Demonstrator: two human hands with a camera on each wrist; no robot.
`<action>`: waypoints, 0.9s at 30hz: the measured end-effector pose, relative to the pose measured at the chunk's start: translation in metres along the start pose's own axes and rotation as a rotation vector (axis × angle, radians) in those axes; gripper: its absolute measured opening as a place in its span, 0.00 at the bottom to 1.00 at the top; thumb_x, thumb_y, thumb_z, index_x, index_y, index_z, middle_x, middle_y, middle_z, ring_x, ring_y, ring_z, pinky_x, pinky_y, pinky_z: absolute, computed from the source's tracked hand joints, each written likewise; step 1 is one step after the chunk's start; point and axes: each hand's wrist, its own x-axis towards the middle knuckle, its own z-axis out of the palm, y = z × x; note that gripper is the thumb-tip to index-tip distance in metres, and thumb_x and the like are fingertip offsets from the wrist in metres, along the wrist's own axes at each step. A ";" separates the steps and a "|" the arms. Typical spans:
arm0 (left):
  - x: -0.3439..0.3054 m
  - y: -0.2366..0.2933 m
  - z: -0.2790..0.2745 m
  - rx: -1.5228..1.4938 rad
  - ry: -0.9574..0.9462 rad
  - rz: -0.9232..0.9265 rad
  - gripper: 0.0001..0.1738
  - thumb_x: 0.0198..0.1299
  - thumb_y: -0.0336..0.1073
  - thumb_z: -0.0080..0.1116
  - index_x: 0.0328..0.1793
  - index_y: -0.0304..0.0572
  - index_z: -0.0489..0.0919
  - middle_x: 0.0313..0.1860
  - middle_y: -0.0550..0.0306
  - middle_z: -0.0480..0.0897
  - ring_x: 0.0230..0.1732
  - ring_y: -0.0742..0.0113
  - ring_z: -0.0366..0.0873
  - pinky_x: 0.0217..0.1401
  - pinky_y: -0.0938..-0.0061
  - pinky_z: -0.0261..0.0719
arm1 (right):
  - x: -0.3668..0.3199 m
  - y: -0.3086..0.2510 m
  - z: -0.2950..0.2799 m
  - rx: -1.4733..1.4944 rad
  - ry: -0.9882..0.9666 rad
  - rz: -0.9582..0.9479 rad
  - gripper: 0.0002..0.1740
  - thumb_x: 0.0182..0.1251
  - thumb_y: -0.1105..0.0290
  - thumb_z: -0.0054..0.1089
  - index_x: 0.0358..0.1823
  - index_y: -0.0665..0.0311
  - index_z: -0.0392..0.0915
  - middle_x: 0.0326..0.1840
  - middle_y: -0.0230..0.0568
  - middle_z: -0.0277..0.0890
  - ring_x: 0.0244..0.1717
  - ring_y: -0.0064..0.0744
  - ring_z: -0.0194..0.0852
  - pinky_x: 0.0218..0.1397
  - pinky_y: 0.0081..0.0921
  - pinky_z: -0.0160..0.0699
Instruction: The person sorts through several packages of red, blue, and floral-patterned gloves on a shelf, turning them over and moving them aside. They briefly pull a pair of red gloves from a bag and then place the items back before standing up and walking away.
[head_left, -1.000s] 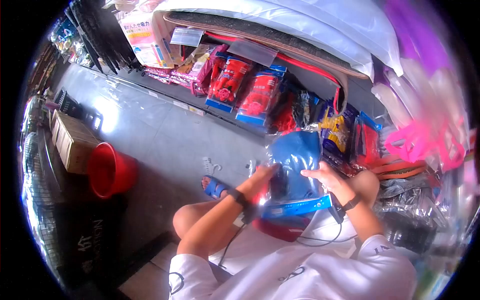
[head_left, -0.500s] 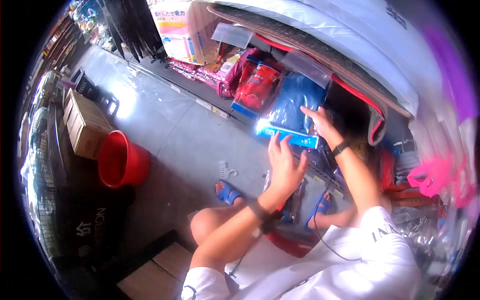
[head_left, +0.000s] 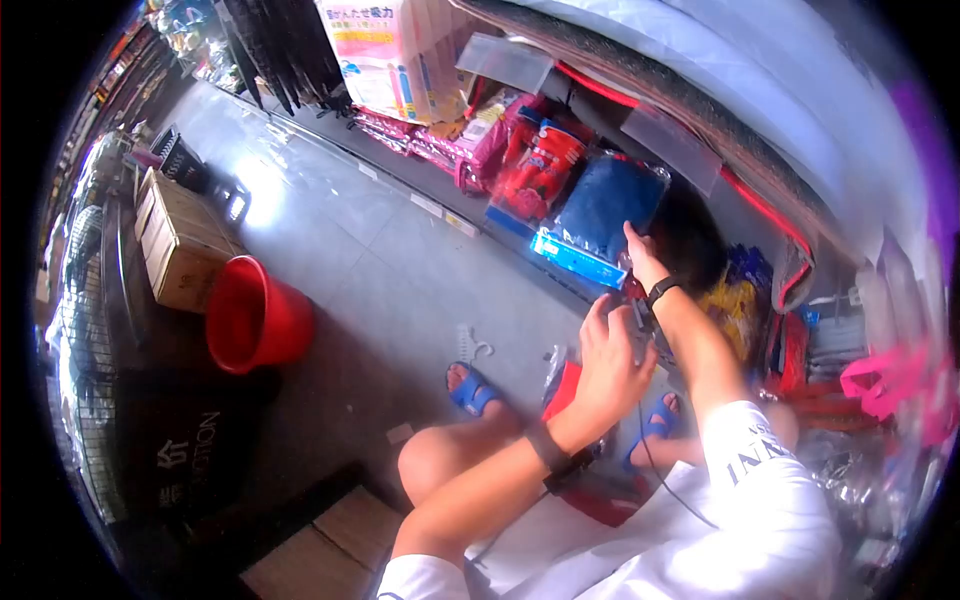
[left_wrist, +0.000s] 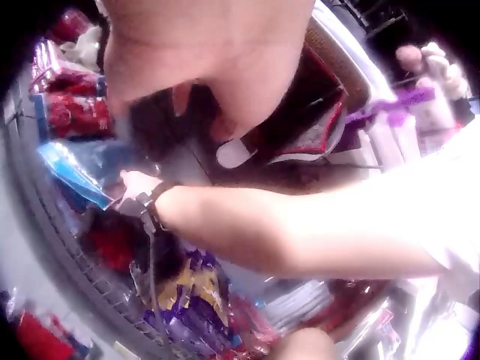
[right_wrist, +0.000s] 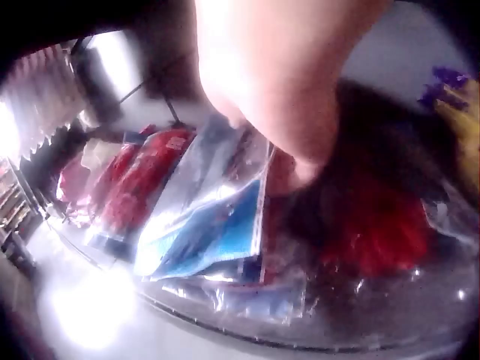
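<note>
A blue item in a clear bag with a bright blue strip, the blue package [head_left: 610,205], lies on the low shelf beside red packages [head_left: 540,165]. My right hand [head_left: 648,262] grips its near right edge, thumb on top; the right wrist view shows that hand [right_wrist: 277,97] over the package [right_wrist: 217,225], the other fingers partly hidden. My left hand [head_left: 615,360] hovers above the floor in front of the shelf, fingers loosely bent and holding nothing. In the left wrist view the left hand [left_wrist: 210,60] fills the top, apart from the package [left_wrist: 82,169].
A red bucket [head_left: 258,315] and a cardboard box [head_left: 182,240] stand on the floor at left. Pink packages [head_left: 490,135] lie farther along the shelf, yellow and purple ones [head_left: 735,305] to the right. A red-edged mat [head_left: 740,130] overhangs the shelf. A white hanger [head_left: 482,349] lies near a blue sandal [head_left: 470,392].
The blue package has gone from both hands over the lap onto the shelf beside the red packages. My left hand has let go of it and drawn back; my right hand has stayed with it.
</note>
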 end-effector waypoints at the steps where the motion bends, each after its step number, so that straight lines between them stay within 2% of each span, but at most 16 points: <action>1: -0.001 -0.003 0.001 0.001 -0.031 0.022 0.29 0.55 0.33 0.64 0.62 0.36 0.67 0.65 0.32 0.65 0.66 0.33 0.63 0.69 0.50 0.62 | 0.009 0.018 0.000 0.045 0.006 -0.015 0.41 0.66 0.39 0.54 0.58 0.76 0.74 0.54 0.57 0.80 0.57 0.53 0.78 0.61 0.45 0.72; 2: 0.000 -0.008 0.001 0.001 -0.067 0.042 0.28 0.55 0.32 0.64 0.61 0.36 0.68 0.62 0.34 0.68 0.64 0.35 0.65 0.68 0.50 0.64 | 0.019 0.041 -0.004 0.088 0.014 -0.024 0.43 0.67 0.38 0.51 0.60 0.77 0.73 0.53 0.59 0.80 0.58 0.55 0.77 0.62 0.46 0.71; 3: 0.000 -0.013 0.003 -0.003 -0.109 0.058 0.26 0.55 0.32 0.64 0.60 0.36 0.69 0.59 0.37 0.71 0.62 0.37 0.67 0.66 0.51 0.65 | -0.001 0.051 -0.018 0.077 0.078 -0.017 0.41 0.69 0.40 0.50 0.61 0.78 0.71 0.51 0.60 0.81 0.56 0.54 0.78 0.61 0.45 0.72; 4: 0.004 -0.020 0.008 -0.008 -0.070 0.018 0.23 0.54 0.30 0.63 0.56 0.35 0.71 0.50 0.40 0.75 0.56 0.40 0.71 0.61 0.53 0.68 | -0.022 0.062 -0.031 0.066 0.143 -0.008 0.40 0.72 0.42 0.49 0.61 0.78 0.69 0.48 0.60 0.82 0.54 0.53 0.80 0.60 0.45 0.74; 5: 0.009 -0.030 0.009 -0.050 -0.024 0.040 0.21 0.55 0.30 0.63 0.55 0.34 0.71 0.49 0.38 0.77 0.54 0.41 0.74 0.60 0.55 0.71 | -0.076 0.049 -0.052 0.245 0.155 -0.081 0.32 0.73 0.47 0.51 0.55 0.75 0.73 0.43 0.56 0.83 0.44 0.45 0.84 0.46 0.38 0.81; 7: 0.028 -0.039 0.003 -0.268 0.017 -0.077 0.19 0.61 0.32 0.60 0.55 0.32 0.71 0.49 0.44 0.80 0.52 0.55 0.78 0.57 0.65 0.75 | -0.101 0.094 -0.072 0.340 -0.028 0.042 0.23 0.73 0.51 0.54 0.47 0.68 0.75 0.34 0.48 0.83 0.29 0.34 0.83 0.28 0.28 0.79; 8: 0.036 -0.046 0.003 -0.471 0.048 -0.198 0.17 0.63 0.33 0.59 0.54 0.32 0.72 0.47 0.49 0.80 0.49 0.63 0.78 0.56 0.70 0.75 | -0.115 0.121 -0.081 0.362 -0.086 0.112 0.21 0.73 0.51 0.54 0.44 0.66 0.75 0.30 0.44 0.82 0.25 0.31 0.82 0.24 0.26 0.76; 9: 0.043 -0.029 -0.013 -0.434 0.069 -0.290 0.15 0.64 0.32 0.58 0.54 0.33 0.72 0.47 0.51 0.80 0.48 0.68 0.78 0.55 0.74 0.76 | -0.123 0.144 -0.086 0.392 -0.149 0.169 0.20 0.72 0.51 0.55 0.41 0.63 0.75 0.27 0.41 0.81 0.21 0.27 0.80 0.19 0.23 0.74; 10: 0.048 -0.028 -0.019 -0.559 0.082 -0.382 0.15 0.64 0.32 0.59 0.54 0.34 0.73 0.48 0.53 0.81 0.48 0.69 0.77 0.54 0.74 0.75 | -0.133 0.166 -0.090 0.359 -0.191 0.220 0.17 0.74 0.54 0.54 0.41 0.62 0.76 0.27 0.36 0.80 0.21 0.26 0.78 0.18 0.23 0.74; 11: 0.052 -0.049 -0.012 -0.553 0.169 -0.295 0.14 0.64 0.32 0.59 0.53 0.35 0.74 0.49 0.54 0.81 0.48 0.70 0.77 0.54 0.76 0.75 | -0.141 0.185 -0.094 0.343 -0.217 0.296 0.17 0.73 0.54 0.54 0.41 0.62 0.76 0.27 0.36 0.80 0.21 0.26 0.78 0.18 0.23 0.75; 13: 0.056 -0.061 -0.013 -0.570 0.191 -0.374 0.14 0.64 0.33 0.59 0.54 0.38 0.74 0.50 0.57 0.81 0.50 0.71 0.77 0.55 0.75 0.73 | -0.165 0.212 -0.102 0.313 -0.271 0.443 0.16 0.72 0.54 0.56 0.43 0.62 0.76 0.28 0.36 0.80 0.20 0.27 0.78 0.20 0.23 0.76; 16: 0.058 -0.066 -0.013 -0.587 0.158 -0.504 0.14 0.65 0.35 0.59 0.55 0.41 0.75 0.51 0.59 0.81 0.52 0.71 0.77 0.57 0.72 0.73 | -0.181 0.252 -0.103 0.252 -0.405 0.581 0.17 0.70 0.55 0.59 0.47 0.61 0.75 0.33 0.37 0.81 0.25 0.31 0.80 0.27 0.28 0.82; 19: 0.058 -0.059 -0.019 -0.671 0.132 -0.585 0.14 0.65 0.36 0.58 0.55 0.42 0.76 0.51 0.61 0.81 0.53 0.69 0.76 0.57 0.68 0.72 | -0.201 0.281 -0.094 0.160 -0.491 0.668 0.14 0.68 0.59 0.59 0.43 0.63 0.77 0.34 0.39 0.81 0.28 0.32 0.81 0.30 0.33 0.84; 20: 0.060 -0.059 -0.020 -0.667 0.146 -0.584 0.14 0.65 0.36 0.58 0.54 0.42 0.76 0.52 0.60 0.81 0.53 0.67 0.77 0.58 0.67 0.72 | -0.206 0.294 -0.089 0.126 -0.505 0.650 0.15 0.65 0.60 0.62 0.45 0.64 0.77 0.38 0.39 0.81 0.31 0.39 0.81 0.34 0.40 0.84; 23: 0.065 -0.062 -0.027 -0.658 0.206 -0.583 0.14 0.65 0.36 0.58 0.55 0.42 0.76 0.52 0.59 0.81 0.53 0.67 0.76 0.59 0.67 0.72 | -0.220 0.314 -0.078 -0.026 -0.557 0.616 0.19 0.64 0.58 0.64 0.50 0.62 0.77 0.50 0.45 0.79 0.49 0.42 0.79 0.50 0.45 0.79; 27: 0.066 -0.045 -0.041 -0.750 0.241 -0.595 0.13 0.63 0.32 0.57 0.53 0.42 0.75 0.49 0.61 0.80 0.50 0.72 0.76 0.55 0.71 0.72 | -0.236 0.335 -0.060 -0.212 -0.478 0.503 0.38 0.60 0.49 0.68 0.61 0.74 0.73 0.63 0.57 0.73 0.64 0.51 0.71 0.64 0.44 0.71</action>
